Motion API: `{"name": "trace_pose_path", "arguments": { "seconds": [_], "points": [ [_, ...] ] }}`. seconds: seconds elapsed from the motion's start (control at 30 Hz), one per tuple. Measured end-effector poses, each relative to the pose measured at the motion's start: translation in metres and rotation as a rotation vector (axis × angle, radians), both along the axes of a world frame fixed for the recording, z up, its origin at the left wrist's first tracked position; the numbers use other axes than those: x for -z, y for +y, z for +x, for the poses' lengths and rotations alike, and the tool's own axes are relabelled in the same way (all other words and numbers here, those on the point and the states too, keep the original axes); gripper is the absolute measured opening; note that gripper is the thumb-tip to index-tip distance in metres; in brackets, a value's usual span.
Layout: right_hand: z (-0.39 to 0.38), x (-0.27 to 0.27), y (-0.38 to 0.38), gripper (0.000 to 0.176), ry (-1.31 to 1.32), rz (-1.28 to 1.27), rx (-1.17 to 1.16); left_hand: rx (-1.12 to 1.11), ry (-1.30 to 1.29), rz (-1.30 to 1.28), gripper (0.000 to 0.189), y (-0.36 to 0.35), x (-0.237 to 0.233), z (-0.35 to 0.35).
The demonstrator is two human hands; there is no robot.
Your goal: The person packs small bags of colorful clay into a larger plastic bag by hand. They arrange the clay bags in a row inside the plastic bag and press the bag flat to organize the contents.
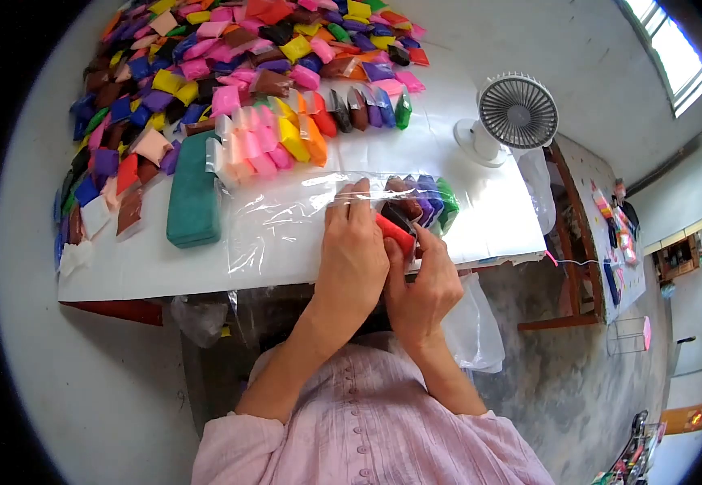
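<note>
My left hand (353, 252) lies flat on a clear plastic bag (286, 218) spread on the white table (464, 174), fingers at its opening. My right hand (424, 284) pinches a red clay packet (394, 232) at the bag's mouth. Inside the bag's far end sit brown, purple, blue and green clay packets (424, 200) in a row. Both hands touch each other near the table's front edge.
A large heap of coloured clay packets (230, 65) covers the table's far left. A row of sorted packets (302, 129) lies beside a teal block (193, 190). A white desk fan (509, 117) stands at the right. Plastic bags (476, 327) hang below the table edge.
</note>
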State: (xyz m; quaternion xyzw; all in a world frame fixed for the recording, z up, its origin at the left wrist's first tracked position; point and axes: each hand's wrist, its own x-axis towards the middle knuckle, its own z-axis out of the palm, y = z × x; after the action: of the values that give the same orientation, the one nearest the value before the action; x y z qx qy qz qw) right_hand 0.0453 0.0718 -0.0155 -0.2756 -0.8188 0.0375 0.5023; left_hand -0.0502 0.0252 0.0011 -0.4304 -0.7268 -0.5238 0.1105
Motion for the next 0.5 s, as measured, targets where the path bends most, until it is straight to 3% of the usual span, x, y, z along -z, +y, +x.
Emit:
{"name": "trace_pose_path", "arguments": {
  "seconds": [0.1,0.13,0.27,0.5],
  "points": [
    [0.002,-0.004,-0.002,0.037,-0.072,0.058,0.056,-0.094,0.054,-0.077,0.037,-0.007,-0.004,0.003],
    [0.003,-0.006,-0.005,0.037,-0.099,0.066,0.076,-0.192,0.136,0.000,0.028,-0.006,0.002,0.000],
    [0.003,-0.012,-0.010,0.037,-0.114,-0.014,0.068,0.036,-0.397,0.030,0.018,-0.015,0.008,-0.006],
    [-0.021,-0.011,-0.009,0.038,-0.104,-0.131,0.052,0.160,-0.566,0.272,0.018,-0.020,0.009,-0.009]
  ]
}}
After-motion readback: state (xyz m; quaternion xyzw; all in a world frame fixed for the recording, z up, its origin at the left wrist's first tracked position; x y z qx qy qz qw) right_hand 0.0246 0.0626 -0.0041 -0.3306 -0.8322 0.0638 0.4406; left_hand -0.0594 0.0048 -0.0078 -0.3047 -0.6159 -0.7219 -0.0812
